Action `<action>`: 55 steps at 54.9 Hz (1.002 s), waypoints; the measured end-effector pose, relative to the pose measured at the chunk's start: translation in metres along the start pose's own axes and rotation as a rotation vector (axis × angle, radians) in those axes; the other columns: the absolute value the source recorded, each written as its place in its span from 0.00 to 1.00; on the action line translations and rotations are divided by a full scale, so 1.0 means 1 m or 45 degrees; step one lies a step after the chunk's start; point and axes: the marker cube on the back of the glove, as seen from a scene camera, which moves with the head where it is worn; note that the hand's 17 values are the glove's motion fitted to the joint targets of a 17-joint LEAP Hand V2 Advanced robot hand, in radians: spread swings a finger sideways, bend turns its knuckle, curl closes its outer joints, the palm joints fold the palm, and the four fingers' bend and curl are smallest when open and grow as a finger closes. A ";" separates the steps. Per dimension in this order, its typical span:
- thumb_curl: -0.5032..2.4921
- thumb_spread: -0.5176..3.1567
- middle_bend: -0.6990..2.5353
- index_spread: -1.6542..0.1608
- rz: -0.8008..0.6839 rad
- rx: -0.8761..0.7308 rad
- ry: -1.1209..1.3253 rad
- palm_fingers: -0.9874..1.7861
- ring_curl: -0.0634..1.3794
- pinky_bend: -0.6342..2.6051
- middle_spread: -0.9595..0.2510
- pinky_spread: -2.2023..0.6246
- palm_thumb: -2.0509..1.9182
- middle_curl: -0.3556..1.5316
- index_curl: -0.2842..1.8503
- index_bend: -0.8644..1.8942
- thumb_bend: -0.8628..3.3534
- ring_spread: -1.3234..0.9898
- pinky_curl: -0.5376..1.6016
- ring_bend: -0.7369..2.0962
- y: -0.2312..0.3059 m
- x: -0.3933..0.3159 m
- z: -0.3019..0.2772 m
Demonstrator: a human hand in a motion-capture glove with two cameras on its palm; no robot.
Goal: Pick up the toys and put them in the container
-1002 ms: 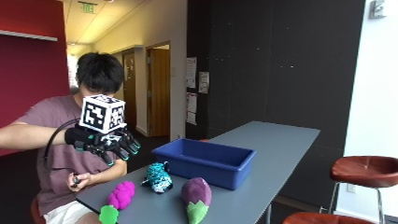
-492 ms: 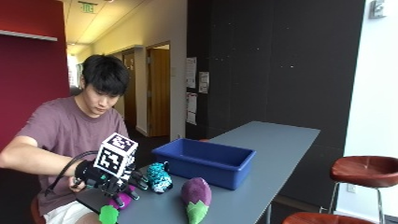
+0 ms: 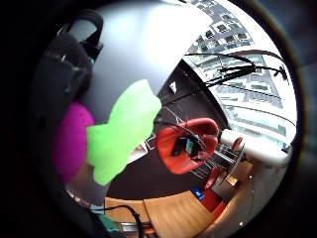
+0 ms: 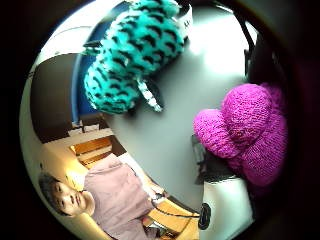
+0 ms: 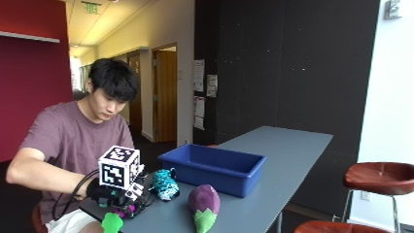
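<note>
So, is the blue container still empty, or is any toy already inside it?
Cannot tell fully: the blue container shows only its walls and rim. All three visible toys are outside on the table: teal toy, eggplant toy, pink toy.

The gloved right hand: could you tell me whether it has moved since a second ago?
Yes. The gloved right hand has come down from chest height, above the blue container, to the table, onto the pink toy.

We seem to be in an office or campus building's common area.
We see a long grey table (image 5: pixel 284 145) beside red bar stools (image 5: pixel 382 177); dark wall panels (image 5: pixel 291 63); wooden doors (image 5: pixel 165 94) along a corridor; posted notices (image 5: pixel 199 75); an exit sign (image 5: pixel 91 7) overhead.
</note>
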 end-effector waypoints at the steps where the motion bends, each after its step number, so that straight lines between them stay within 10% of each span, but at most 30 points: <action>1: 0.29 0.49 0.39 0.77 0.008 0.023 -0.015 0.64 0.31 0.36 0.61 0.73 0.61 0.37 0.27 0.44 0.22 0.43 0.37 0.50 -0.001 0.000 0.000; 20: 0.37 0.37 0.51 0.76 0.180 -0.008 0.141 0.81 0.44 0.44 0.57 0.65 0.67 0.49 0.38 0.58 0.23 0.38 0.45 0.61 0.002 -0.025 -0.006; 55: 0.47 0.26 0.60 0.80 -0.042 0.259 0.193 0.75 0.53 0.50 0.63 0.65 0.67 0.59 0.50 0.69 0.21 0.40 0.51 0.70 -0.057 -0.236 -0.201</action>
